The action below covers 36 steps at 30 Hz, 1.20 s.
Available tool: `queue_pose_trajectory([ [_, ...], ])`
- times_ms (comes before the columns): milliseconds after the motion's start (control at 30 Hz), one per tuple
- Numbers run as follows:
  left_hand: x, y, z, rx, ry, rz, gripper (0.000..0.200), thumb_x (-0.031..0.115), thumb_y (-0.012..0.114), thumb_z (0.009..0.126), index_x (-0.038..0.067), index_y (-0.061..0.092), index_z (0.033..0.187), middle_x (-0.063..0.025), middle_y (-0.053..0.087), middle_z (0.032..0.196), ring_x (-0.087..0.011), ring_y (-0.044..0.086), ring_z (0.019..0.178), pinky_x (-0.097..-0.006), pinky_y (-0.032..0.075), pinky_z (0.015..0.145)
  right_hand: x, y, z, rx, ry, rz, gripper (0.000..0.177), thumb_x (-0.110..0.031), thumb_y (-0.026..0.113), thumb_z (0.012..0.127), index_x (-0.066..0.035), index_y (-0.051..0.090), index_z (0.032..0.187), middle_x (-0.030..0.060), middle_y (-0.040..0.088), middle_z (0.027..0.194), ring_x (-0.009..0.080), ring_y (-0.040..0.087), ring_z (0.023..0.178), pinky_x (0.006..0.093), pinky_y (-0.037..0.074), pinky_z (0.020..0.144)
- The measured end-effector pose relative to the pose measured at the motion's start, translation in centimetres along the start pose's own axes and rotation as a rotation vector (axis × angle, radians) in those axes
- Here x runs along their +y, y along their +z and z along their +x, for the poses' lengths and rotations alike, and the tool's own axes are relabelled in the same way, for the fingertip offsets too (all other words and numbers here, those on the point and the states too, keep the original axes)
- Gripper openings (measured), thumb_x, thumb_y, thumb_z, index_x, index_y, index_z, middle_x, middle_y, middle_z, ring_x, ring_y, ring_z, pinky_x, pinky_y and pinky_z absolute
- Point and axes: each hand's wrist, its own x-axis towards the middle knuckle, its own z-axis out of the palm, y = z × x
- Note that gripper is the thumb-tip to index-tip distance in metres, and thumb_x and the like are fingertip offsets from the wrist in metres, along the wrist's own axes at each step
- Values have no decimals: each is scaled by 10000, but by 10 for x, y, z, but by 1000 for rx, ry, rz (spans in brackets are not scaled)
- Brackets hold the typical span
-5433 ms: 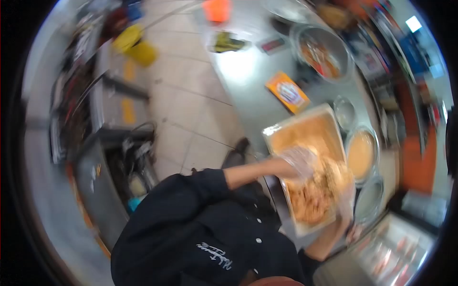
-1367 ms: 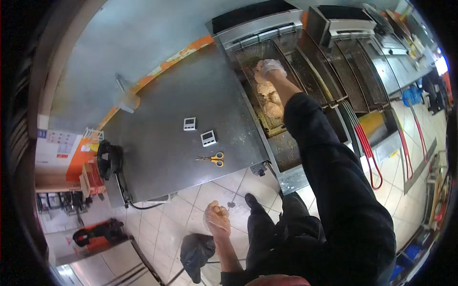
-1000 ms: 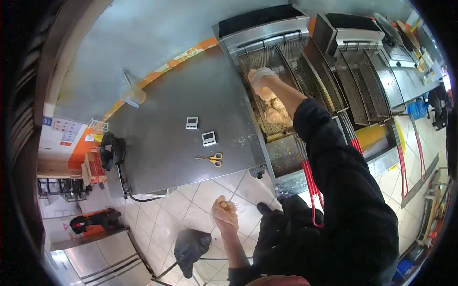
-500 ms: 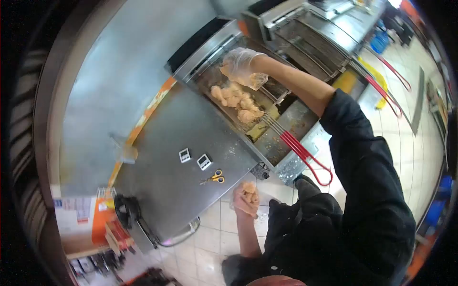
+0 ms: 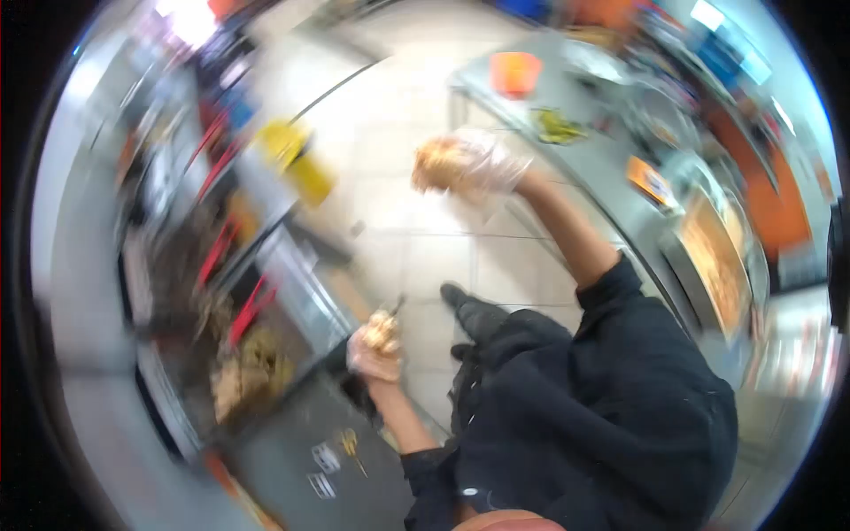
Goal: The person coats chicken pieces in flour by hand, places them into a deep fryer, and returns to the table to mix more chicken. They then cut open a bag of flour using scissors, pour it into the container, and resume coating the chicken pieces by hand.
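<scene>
My left hand (image 5: 374, 358), in a clear plastic glove, is closed around pale battered pieces that look like chicken (image 5: 382, 333). It hangs near the corner of the steel counter and the fryer. My right hand (image 5: 474, 168), also gloved, is raised over the tiled floor, apart from any surface. Orange-brown batter or a battered lump covers its finger end; blur hides which, and how the fingers lie. In the fryer (image 5: 181, 389) at left lies a heap of battered pieces (image 5: 237, 385) beside a red-handled basket (image 5: 250, 310).
Scissors (image 5: 352, 447) and two small timers (image 5: 324, 458) lie on the steel counter (image 5: 292, 425). A yellow bin-like object (image 5: 297, 164) stands on the floor. At right, a table (image 5: 567, 88) bears an orange container (image 5: 515, 74) and a tray (image 5: 708, 265) with orange-brown contents.
My view has swung from the fryer toward the right-hand table. My right hand has left the fryer and is now over the floor. My left hand still holds its battered pieces.
</scene>
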Motion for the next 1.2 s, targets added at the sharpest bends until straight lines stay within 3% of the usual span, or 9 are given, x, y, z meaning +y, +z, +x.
queue_pose_trajectory([
  [133,-45,-6,86,182,115,496,242,304,487,936,92,507,821,-50,553,757,-200,582,687,-293,459,456,-6,-24,-255,716,480,34,278,-308,649,917,-39,661,984,8,669,904,106,582,775,282,508,730],
  [167,-56,-1,101,231,104,763,213,260,475,948,97,520,819,-50,565,776,-194,578,667,-296,474,479,-33,-26,-304,633,601,-672,238,-265,658,897,-46,664,992,32,679,928,145,610,782,307,518,756],
  [233,-100,12,126,214,83,1075,195,216,463,960,102,532,817,-49,578,794,-187,575,647,-300,489,502,-28,-14,-438,1088,481,91,202,-239,658,855,-73,677,968,66,675,940,221,640,827,338,520,778],
  [400,-210,38,176,107,-357,888,249,317,452,1022,160,418,831,13,355,678,-145,401,581,-269,385,513,-74,35,-662,1082,1181,-1427,140,-226,636,850,-99,653,794,88,661,896,257,636,781,363,520,695],
  [533,-372,104,208,-143,-513,1065,269,222,461,1034,159,370,788,28,287,705,-113,270,590,-298,316,555,-67,34,-774,2202,726,-14,226,-276,593,971,-65,645,909,33,616,733,97,578,591,227,444,483],
  [700,-590,170,230,-667,-635,1398,278,242,488,1020,115,510,774,23,417,732,-109,423,634,-306,435,590,-11,-20,-876,1345,1542,-900,188,-177,609,884,-87,664,1040,47,652,830,185,602,725,301,468,656],
  [1000,-822,127,301,-630,-586,1557,229,119,507,968,1,644,1109,-74,689,922,-171,675,782,-297,562,689,101,-159,-827,907,1269,-518,351,-78,543,802,-84,670,1130,169,664,1114,359,626,1023,435,488,931],
  [1133,-837,79,306,-93,-611,1399,165,218,513,1006,107,595,915,36,517,789,-83,474,677,-280,399,559,167,-216,-816,779,1148,-680,465,-136,559,829,-49,560,1285,192,572,1305,333,539,1217,431,434,1030],
  [1200,-845,76,294,48,-655,1368,406,369,479,1020,36,500,1252,-98,540,1183,-198,553,1040,-347,479,849,179,-231,-806,788,1155,-732,511,-163,572,835,-42,519,1329,192,534,1362,326,510,1261,435,418,1049],
])
